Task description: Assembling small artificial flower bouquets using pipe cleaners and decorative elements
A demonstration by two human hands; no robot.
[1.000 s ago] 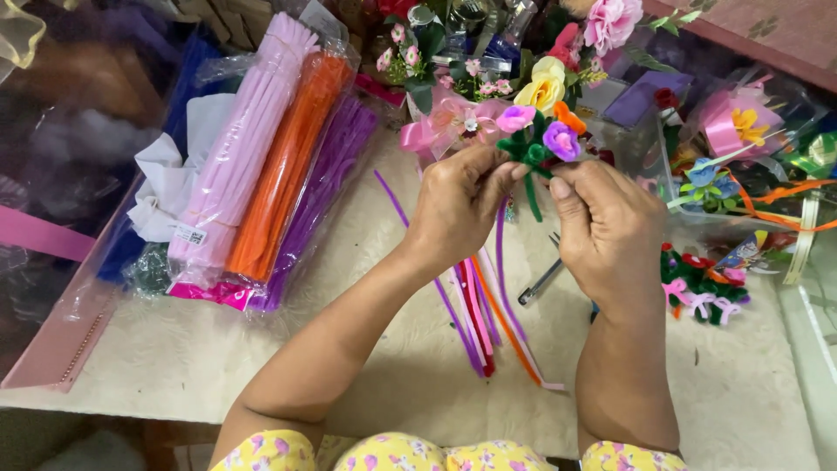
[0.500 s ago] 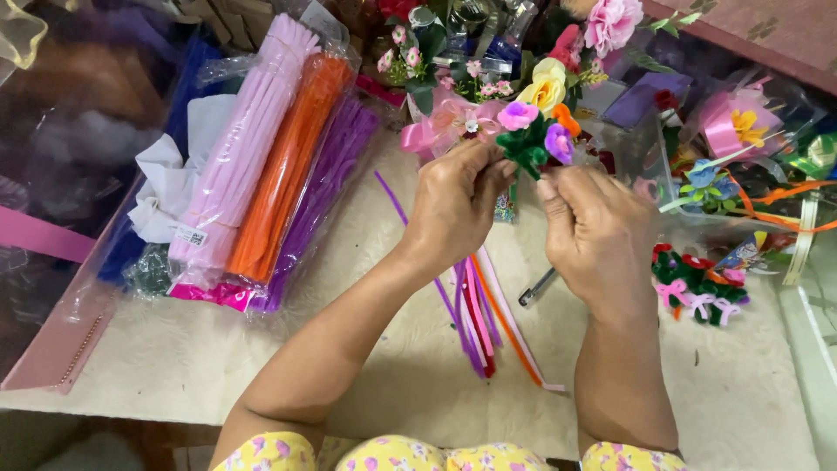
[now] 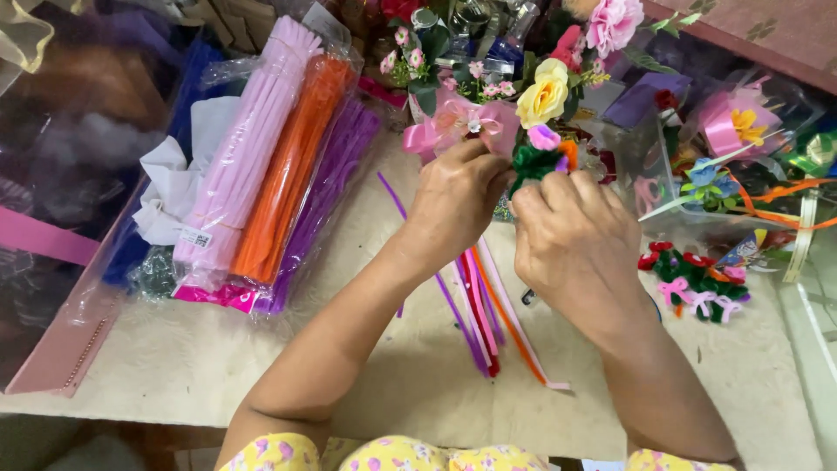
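My left hand [image 3: 453, 201] and my right hand [image 3: 575, 240] meet above the table, both pinching a small pipe-cleaner flower [image 3: 539, 155] with green, pink, purple and orange parts. Its fuzzy green part shows between my fingertips. Below my hands several loose pipe cleaners [image 3: 484, 318] in purple, red, pink and orange lie fanned on the cream table [image 3: 174, 375]. Part of the flower is hidden behind my fingers.
Plastic packs of pink [image 3: 240, 166], orange [image 3: 283, 174] and purple [image 3: 327, 187] pipe cleaners lie at the left. Artificial flowers, a yellow rose [image 3: 542, 96] and pink bows crowd the back. Small finished flowers with bows [image 3: 693, 279] sit at the right. White tissue [image 3: 174, 187] lies far left.
Both hands have come closer together around the small flower, and my right hand has shifted left and up so its fingers now cover more of the flower.
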